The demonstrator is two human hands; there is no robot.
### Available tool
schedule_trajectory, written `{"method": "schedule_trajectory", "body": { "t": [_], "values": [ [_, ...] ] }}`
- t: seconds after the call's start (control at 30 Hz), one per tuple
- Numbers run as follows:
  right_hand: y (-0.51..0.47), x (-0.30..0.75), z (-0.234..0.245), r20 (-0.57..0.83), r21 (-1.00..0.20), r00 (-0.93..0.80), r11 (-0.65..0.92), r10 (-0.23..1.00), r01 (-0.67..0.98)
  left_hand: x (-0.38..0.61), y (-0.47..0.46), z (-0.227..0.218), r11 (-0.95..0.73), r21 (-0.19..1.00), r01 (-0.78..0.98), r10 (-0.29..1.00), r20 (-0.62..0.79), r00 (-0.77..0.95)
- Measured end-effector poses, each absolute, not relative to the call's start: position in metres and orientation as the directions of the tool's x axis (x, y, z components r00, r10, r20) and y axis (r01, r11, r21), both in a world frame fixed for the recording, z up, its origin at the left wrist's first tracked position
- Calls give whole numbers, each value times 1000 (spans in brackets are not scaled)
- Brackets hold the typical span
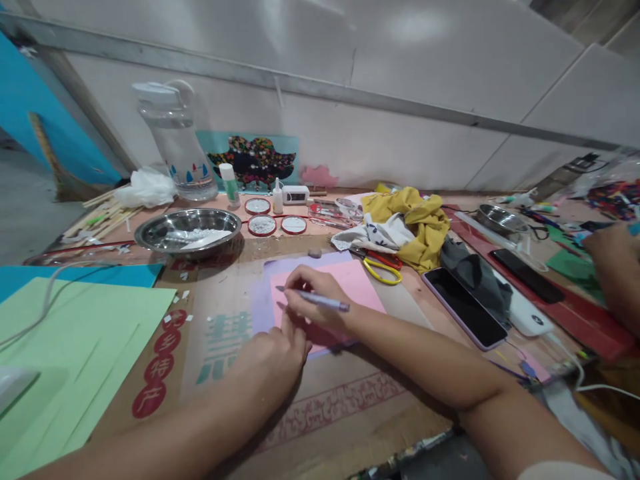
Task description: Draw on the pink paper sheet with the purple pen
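Observation:
My right hand point(316, 297) is closed around a light purple pen point(323, 300), its dark tip pointing left just above the pink paper point(357, 283). A purple sheet point(263, 313) lies under the pink one and shows along its left edge. My left hand point(277, 350) rests on the lower left of the papers, index finger stretched toward my right hand and the other fingers bent. It holds no object that I can see. Beneath everything is a printed cardboard sheet point(210, 413). Yellow-handled scissors point(381, 270) lie just beyond the pink paper.
A steel bowl point(187, 233) with white scraps stands at the back left, near a water jug point(177, 147). Green paper point(75, 353) covers the left. Yellow cloth point(415, 220) and a phone point(465, 308) lie right. Another person's hand point(617, 267) is at the far right.

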State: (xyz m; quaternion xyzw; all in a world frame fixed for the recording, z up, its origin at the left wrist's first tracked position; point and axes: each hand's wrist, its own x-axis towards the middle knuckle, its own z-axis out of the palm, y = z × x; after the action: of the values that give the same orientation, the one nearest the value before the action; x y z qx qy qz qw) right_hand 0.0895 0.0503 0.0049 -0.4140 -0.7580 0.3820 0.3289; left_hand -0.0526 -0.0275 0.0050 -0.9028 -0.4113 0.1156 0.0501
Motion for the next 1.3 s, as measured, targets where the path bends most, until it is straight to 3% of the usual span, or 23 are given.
{"method": "schedule_trajectory", "body": {
  "t": [0.13,0.3,0.6,1.3],
  "values": [
    [63,97,5,108,-947,-283,185,953,262,-54,-28,-7,-611,-235,756,784,-45,619],
    [69,90,-3,-19,-982,-225,24,974,187,-53,-28,-5,-641,-248,726,759,-63,648],
    [78,85,-7,-21,-973,-167,18,986,229,-54,-29,-6,-642,-239,728,748,13,664],
    [80,85,-10,5,-962,-183,55,983,269,-53,-29,-1,-663,-226,714,735,-11,678]
  ]
}}
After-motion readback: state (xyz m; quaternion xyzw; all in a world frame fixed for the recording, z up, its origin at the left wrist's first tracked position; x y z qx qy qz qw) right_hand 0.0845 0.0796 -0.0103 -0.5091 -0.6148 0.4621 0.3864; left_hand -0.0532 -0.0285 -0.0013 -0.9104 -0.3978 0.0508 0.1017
